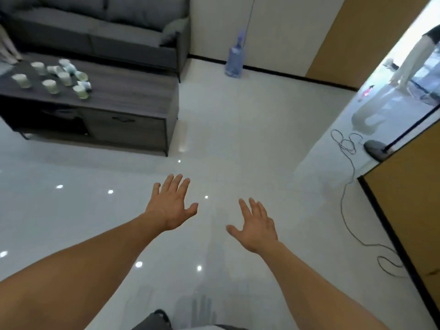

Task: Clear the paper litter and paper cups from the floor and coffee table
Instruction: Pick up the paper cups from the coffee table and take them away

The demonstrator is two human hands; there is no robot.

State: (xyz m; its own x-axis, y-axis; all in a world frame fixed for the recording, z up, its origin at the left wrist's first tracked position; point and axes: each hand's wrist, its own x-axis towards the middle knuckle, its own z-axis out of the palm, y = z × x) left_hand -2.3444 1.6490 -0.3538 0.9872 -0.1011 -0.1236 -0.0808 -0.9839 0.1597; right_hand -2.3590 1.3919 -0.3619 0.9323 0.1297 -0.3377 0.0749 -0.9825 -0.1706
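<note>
Showing the approach stage, judged from the layout: the person stands on the glossy white floor (pixel 238 139) with both arms stretched forward, left hand (pixel 170 206) and right hand (pixel 256 226) each palm-down, fingers straight and spread, grasping nothing. Paper cups (pixel 51 86) stand clustered at the far-left end of the coffee table (pixel 133 91), well apart from either hand, in front of the grey sofa (pixel 95 32). Most cups sit upright, mouths up, long axis vertical; two or three at the back of the cluster appear tipped or crushed, too blurred to tell which way they point. Next move, as a judgement: step left toward the table, bring a hand beside an upright cup and close round its wall from the side, or nest cups to carry several. A loose cable (pixel 350 186) lies on the floor to the right, away from that path
</note>
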